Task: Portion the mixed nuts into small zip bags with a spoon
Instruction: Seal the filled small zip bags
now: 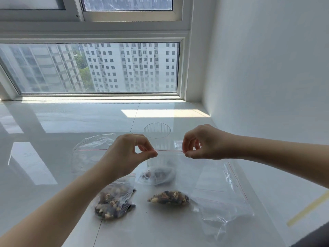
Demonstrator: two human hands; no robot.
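While both hands hold it up by its red zip line, the bag (pixel 161 168) hangs at centre with nuts (pixel 158 174) sagging low, likely for sealing. Left hand (pixel 128 154) pinches at 9 o'clock, right hand (pixel 203 143) at 3, wrists level, other fingers curled.

White glossy tabletop (pixel 53 125), tile seams visible, reflecting the window frame. Sunlit patch (pixel 165 113) on its far side near the corner. Wide window (pixel 89 68) with white frame ahead, second sash (pixel 128 4) above it. Outside: high-rise apartment blocks (pixel 131 66), some green trees (pixel 85 73) between them. Plain white wall (pixel 267 59) on the right. Strip of yellowish tape (pixel 309 209) at lower right. Bright daylight.
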